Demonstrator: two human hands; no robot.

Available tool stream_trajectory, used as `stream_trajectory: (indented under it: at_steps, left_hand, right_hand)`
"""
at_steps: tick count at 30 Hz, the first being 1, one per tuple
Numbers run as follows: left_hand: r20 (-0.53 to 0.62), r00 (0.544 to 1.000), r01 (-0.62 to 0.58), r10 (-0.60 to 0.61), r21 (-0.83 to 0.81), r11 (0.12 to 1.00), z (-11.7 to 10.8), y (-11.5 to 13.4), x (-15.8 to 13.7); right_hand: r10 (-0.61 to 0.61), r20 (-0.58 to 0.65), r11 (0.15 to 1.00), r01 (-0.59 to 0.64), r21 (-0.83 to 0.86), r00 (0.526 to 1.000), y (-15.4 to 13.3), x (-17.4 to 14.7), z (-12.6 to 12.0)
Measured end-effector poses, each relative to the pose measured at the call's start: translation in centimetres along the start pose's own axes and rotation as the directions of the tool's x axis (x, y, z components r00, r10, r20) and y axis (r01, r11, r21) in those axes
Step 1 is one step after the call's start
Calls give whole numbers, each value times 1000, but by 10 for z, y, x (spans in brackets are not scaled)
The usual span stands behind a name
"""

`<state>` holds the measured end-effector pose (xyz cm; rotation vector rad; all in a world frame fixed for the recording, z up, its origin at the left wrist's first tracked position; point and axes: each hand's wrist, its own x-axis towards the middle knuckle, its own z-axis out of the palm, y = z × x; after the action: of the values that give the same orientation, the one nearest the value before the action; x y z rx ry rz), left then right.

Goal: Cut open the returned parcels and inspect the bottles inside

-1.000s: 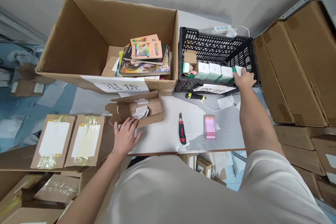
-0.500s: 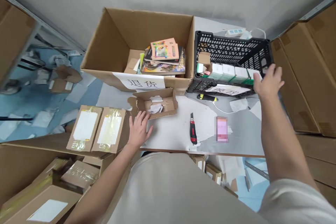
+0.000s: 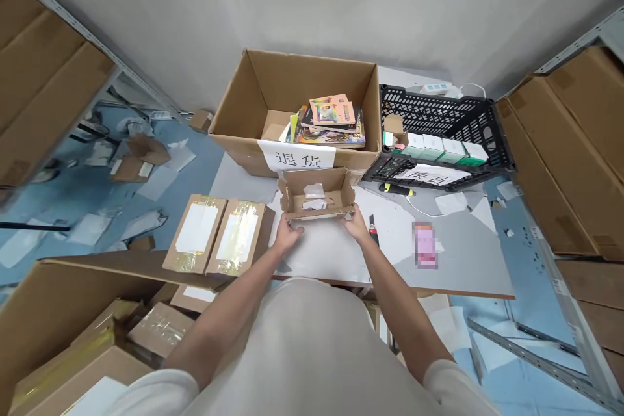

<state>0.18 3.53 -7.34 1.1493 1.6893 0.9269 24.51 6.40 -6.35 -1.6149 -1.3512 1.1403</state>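
Observation:
A small open cardboard box [image 3: 312,178] is in front of me on the table, with crumpled white paper [image 3: 314,205] inside it. My left hand [image 3: 288,235] grips its near left corner, the thumb pointing inward. At the near right corner, my right hand [image 3: 357,226] has hold of the same box, its fingertips partly hidden by the cardboard. Just beyond my right hand lies a red and black box cutter [image 3: 373,230], partly covered by my wrist.
Behind stands a large carton [image 3: 234,123] with books [image 3: 334,114]. A black crate [image 3: 497,143] holding small white-green boxes [image 3: 441,148] is beside it. A yellow-black cutter [image 3: 396,190] and a blurred pink item [image 3: 426,246] lie on the right. Two taped parcels [image 3: 238,237] are left.
My right hand has left the black crate and taken hold of the small box's right end. My left hand now grips its left end. The box has turned to face me squarely.

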Motion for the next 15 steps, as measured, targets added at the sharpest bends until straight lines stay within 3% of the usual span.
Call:
stream_trajectory:
  at_steps: [4,7,10,15]
  left_hand:
    - [-8,998,-68,68,18,997,-17,-4,-36]
    - [34,998,-51,49,60,997,-20,-14,-51]
    - [71,997,6,-11,76,997,-16,-26,-47]
    - [207,977,-66,47,82,994,-27,-45,-48]
  right_hand:
    - [-18,-12,1000,18,19,1000,10,-55,-14]
    - [98,2,995,-98,24,995,22,-91,-13]
    - [197,24,980,-197,23,980,32,-106,-2]
    - [134,74,988,-139,67,988,52,-122,-1]
